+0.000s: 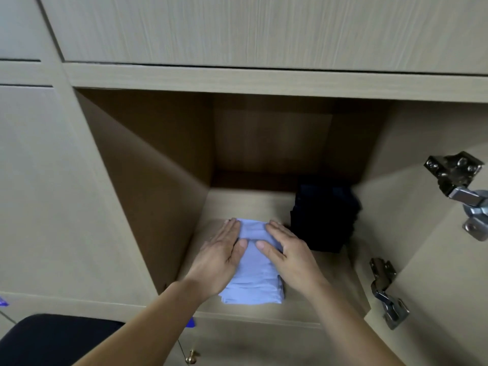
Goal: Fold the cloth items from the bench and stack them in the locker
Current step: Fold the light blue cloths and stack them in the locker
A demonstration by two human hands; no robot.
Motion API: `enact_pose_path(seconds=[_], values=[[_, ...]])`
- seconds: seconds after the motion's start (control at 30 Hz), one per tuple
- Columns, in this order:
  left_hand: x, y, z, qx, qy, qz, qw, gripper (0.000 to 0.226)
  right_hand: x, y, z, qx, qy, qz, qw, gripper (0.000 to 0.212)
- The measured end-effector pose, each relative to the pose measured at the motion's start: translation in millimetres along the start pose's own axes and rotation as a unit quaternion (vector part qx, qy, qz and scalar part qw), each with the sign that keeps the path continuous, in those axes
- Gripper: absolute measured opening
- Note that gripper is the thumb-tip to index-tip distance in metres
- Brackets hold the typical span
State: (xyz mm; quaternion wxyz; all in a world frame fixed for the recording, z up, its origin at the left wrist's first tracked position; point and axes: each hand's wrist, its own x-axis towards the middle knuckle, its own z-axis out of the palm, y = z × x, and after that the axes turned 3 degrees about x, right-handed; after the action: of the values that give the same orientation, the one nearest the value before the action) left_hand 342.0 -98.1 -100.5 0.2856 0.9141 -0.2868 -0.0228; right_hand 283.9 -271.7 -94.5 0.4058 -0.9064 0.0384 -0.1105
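**On the locker floor [245,204]: both hands flat on folded cloth**

Folded light-blue cloth [253,283] lies at the floor's front edge. Left hand [221,257] and right hand [287,254] press its sides, palms down, fingers [229,228] straight, gripping nothing. Dark folded stack [322,220] sits by the right wall.

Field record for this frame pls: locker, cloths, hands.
locker: open, hinges at right
light blue cloth: folded, on the locker floor near the front edge
dark cloth: folded, to the right of the blue one and further back
left hand: flat on the blue cloth's left side
right hand: flat on its right side
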Motion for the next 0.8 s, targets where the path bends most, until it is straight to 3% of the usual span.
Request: enact_pose_path(seconds=[0.2, 0.37, 0.5, 0.63, 0.8], values=[[-5, -11, 21, -0.072, 0.001, -0.040, 0.997, 0.074, -2, 16, 23, 0.073, 0.032, 0.021, 0.997, 0.056], [-5, -14, 27, -0.081, 0.011, -0.031, 0.996, 0.061, -3, 21, 29, 0.080, 0.045, 0.014, 0.996, 0.052], [-4, -13, 20, -0.058, -0.004, -0.032, 0.998, 0.062, -3, 16, 23, 0.057, 0.027, 0.015, 0.998, 0.050], [-16, 2, -7, -0.056, 0.056, -0.037, 0.996, 0.062, -4, -6, 2, 0.005, 0.062, 0.003, 0.998, 0.045], [-56, 29, -63, 0.056, 0.106, -0.040, 0.992, 0.063, -19, -54, -28, -0.091, 0.109, -0.012, 0.990, 0.045]])
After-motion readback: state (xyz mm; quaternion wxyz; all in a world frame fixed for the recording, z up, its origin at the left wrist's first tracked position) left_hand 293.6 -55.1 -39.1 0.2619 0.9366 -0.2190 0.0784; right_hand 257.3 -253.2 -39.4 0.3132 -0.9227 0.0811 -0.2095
